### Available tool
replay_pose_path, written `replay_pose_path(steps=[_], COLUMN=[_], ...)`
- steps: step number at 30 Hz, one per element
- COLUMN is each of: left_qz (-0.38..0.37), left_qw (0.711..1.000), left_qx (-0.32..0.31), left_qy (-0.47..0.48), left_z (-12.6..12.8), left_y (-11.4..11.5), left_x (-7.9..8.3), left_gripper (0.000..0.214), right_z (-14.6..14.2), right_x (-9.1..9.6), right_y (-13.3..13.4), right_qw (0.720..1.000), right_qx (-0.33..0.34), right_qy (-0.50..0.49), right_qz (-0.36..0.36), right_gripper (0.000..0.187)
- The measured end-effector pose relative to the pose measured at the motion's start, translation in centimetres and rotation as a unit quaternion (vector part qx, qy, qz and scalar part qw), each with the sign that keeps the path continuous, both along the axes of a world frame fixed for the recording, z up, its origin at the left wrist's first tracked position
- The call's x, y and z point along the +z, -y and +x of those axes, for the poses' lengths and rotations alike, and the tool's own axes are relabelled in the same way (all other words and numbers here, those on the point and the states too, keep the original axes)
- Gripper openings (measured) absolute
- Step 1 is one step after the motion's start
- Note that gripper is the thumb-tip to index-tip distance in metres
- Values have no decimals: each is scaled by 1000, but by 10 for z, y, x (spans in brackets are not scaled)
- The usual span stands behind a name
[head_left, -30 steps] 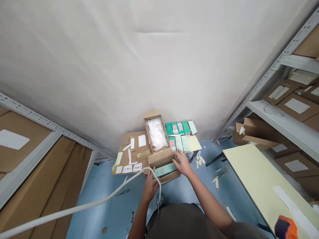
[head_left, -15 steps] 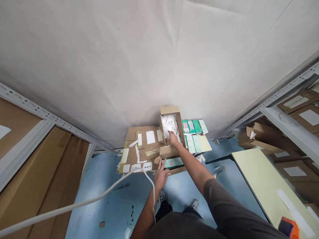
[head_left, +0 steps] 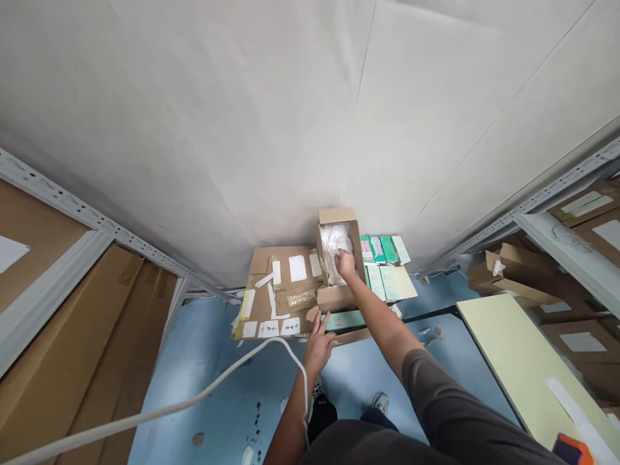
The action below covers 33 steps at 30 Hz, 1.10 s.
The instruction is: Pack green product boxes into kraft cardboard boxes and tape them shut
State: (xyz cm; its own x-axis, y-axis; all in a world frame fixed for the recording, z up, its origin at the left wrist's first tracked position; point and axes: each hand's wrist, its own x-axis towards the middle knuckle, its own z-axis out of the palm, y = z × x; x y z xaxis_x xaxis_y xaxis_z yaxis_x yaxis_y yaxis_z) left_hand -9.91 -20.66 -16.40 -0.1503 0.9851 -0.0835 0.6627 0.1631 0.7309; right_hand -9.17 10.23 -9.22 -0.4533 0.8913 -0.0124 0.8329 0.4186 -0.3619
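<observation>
White plastic is touched by the curled right hand — grip undeterminable; front carton is apparently steadied by the left hand, fingers extended.

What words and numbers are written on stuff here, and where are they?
"2-9-95", probably: handwritten on a white label on the flat cardboard; tiny.
The label just left of it: handwriting too blurred.
Green boxes: print too small.
Long green box: too small.
White labels on shelf boxes: nothing readable.

Matt cardboard carton, tape — glossy plastic
</observation>
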Motion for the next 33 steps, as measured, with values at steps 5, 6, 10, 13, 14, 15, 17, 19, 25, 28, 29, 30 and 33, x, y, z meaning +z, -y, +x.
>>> replay_pose_path(steps=[5,6,10,13,14,15,17,19,25,28,29,30,33], left_qz=[6,6,23,46,50,51,46,39,56,62,64,69,80], left_qw=[1000,999,998,996,995,994,993,991,981,976,974,971,961], left_qx=[-13,-14,-19,-34,-41,-48,-63,-78,-141,-177,-191,-205,-247], left_qy=[-21,-29,-54,-73,-79,-84,-93,-101,-118,-111,-107,-104,-97], left_z=[8,12,32,55,65,76,100,128,222,273,291,308,357], left_y=[1,2,4,-1,-4,-8,-20,-34,-91,-126,-138,-149,-181], left_x=[10,14,32,45,49,53,60,64,73,76,76,77,77], left_gripper=[17,17,17,20,21,22,22,22,23,25,26,26,27], right_z=[38,50,116,185,209,233,278,320,445,513,535,557,614], right_x=[32,38,48,42,39,35,29,25,30,36,38,39,41], right_y=[3,7,38,71,81,91,107,118,118,111,109,108,109], right_qw=[981,974,955,948,948,951,961,971,978,972,970,968,961], right_qx=[40,47,62,83,89,90,88,90,31,-16,-34,-54,-117], right_qy=[-181,-214,-289,-308,-305,-297,-258,-206,-204,-234,-240,-245,-249], right_qz=[60,62,35,6,-4,-14,-43,-84,-41,3,15,26,42], right_gripper=[32,32,33,30,29,29,32,48,69,63,62,61,61])
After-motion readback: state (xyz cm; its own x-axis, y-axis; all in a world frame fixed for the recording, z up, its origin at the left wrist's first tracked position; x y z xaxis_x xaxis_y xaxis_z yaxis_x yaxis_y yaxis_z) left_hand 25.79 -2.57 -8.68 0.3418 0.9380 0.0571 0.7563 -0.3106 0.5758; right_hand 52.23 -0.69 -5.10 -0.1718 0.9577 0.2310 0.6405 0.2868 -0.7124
